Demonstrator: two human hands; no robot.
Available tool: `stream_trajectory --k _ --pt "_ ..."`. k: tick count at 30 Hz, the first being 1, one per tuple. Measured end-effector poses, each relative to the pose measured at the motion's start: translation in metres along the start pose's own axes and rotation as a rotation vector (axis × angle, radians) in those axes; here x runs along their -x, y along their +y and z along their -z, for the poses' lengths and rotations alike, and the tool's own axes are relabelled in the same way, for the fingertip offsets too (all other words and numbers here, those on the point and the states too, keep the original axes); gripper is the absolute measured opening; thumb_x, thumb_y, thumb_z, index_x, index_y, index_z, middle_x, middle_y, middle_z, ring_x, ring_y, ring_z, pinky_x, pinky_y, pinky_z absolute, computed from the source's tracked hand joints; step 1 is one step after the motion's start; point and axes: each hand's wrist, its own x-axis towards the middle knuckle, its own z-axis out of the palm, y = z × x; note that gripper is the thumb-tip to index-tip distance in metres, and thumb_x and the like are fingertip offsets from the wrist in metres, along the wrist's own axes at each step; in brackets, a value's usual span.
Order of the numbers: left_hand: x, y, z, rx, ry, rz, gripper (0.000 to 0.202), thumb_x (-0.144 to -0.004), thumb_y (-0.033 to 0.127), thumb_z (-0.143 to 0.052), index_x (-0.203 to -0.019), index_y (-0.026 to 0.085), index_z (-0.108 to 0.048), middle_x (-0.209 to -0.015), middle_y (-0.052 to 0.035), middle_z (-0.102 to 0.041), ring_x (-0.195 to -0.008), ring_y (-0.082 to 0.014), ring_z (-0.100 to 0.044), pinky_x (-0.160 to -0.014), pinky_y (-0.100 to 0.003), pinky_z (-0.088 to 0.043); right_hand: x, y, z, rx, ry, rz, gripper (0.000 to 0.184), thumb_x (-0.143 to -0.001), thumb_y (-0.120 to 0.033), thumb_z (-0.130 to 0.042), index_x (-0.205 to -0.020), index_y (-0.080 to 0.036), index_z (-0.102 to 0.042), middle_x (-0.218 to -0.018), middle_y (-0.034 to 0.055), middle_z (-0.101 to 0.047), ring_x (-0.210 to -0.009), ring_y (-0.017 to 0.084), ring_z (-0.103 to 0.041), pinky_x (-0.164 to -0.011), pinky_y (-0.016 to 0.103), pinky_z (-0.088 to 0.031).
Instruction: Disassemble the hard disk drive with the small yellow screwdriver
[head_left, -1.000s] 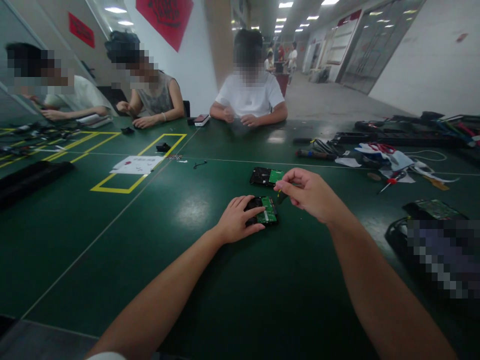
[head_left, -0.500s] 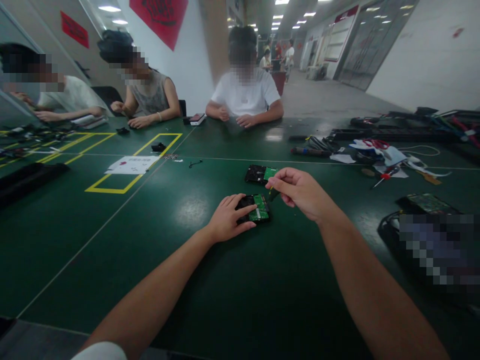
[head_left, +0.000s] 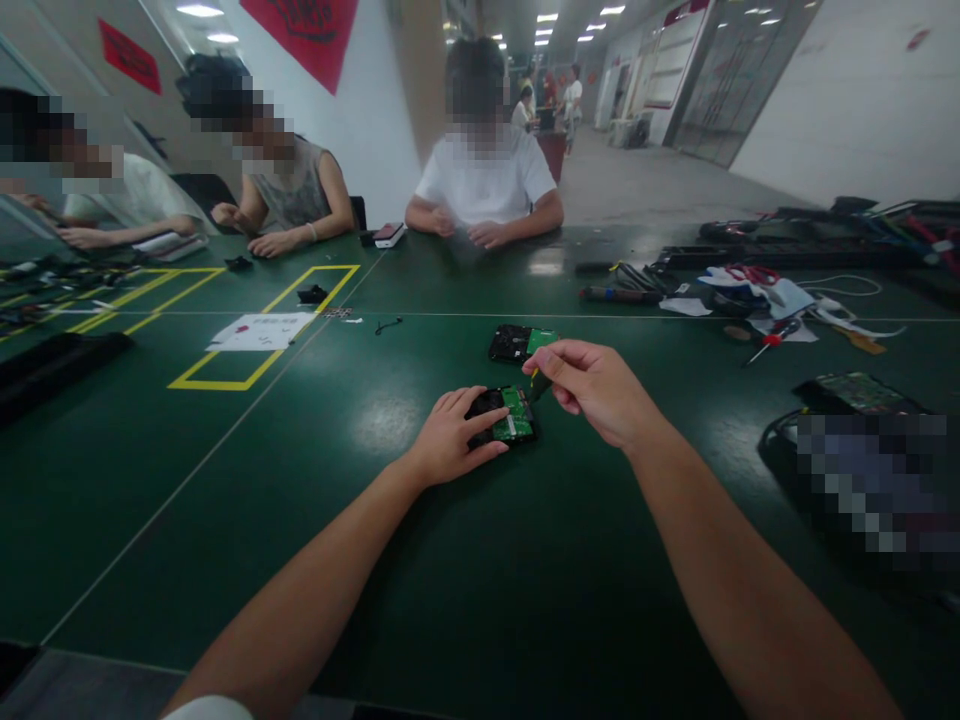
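Observation:
On the green table lies a hard drive [head_left: 516, 424], its green circuit board facing up. My left hand [head_left: 454, 432] spans it from the left, with the thumb along the near edge, one finger stretched over the board and the others near the far edge. In a pinch, my right hand [head_left: 589, 385] holds a small dark tool with a yellow mark [head_left: 537, 384], which points down at the drive's right end. What kind of tool it is I cannot make out. A second hard drive [head_left: 511, 343] lies just beyond, partly behind my right hand.
Cables and a pen-like tool [head_left: 621, 295], cloth gloves [head_left: 765, 295] and a red-handled screwdriver [head_left: 772, 343] lie to the right. A circuit board [head_left: 862, 392] is at the near right. A white paper sheet [head_left: 262, 331] lies on the left. Several people sit across the table.
My right hand has moved slightly, bringing the small tool down closer to the drive's right end. My left hand stays on the drive. The whole view has shifted a little.

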Motion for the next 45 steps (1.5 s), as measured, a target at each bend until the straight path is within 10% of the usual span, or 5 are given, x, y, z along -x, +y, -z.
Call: stream_trajectory --k 9,32,45 --pt "0.003 -0.003 -0.003 0.002 0.022 -0.012 0.057 -0.097 0.058 -0.062 -0.150 0.035 -0.058 -0.160 -0.0127 -0.042 -0.141 -0.0370 -0.046 -0.113 -0.059 -0.041 0.002 -0.006 0.001 -0.178 -0.081 -0.074 0.018 -0.086 -0.033 -0.079 -0.098 -0.019 -0.076 -0.099 0.0053 -0.072 -0.062 0.009 -0.061 -0.051 0.023 -0.050" --pt "-0.008 0.004 -0.008 0.003 0.029 0.024 0.054 -0.096 0.057 -0.063 -0.143 0.032 -0.064 -0.156 -0.0130 -0.048 -0.139 -0.0371 -0.047 -0.113 -0.059 -0.039 -0.006 0.005 -0.003 -0.001 0.121 0.038 0.025 -0.089 -0.044 -0.075 -0.095 -0.020 -0.075 -0.084 0.0020 -0.068 -0.064 0.011 -0.050 -0.055 0.025 -0.038" --pt "-0.014 0.010 -0.011 -0.008 0.040 0.028 0.054 -0.095 0.059 -0.063 -0.141 0.032 -0.065 -0.155 -0.0133 -0.048 -0.139 -0.0369 -0.047 -0.112 -0.058 -0.040 -0.005 -0.001 0.005 -0.059 0.020 -0.068 0.026 -0.087 -0.043 -0.076 -0.099 -0.020 -0.073 -0.079 0.0003 -0.065 -0.055 0.009 -0.054 -0.048 0.024 -0.037"
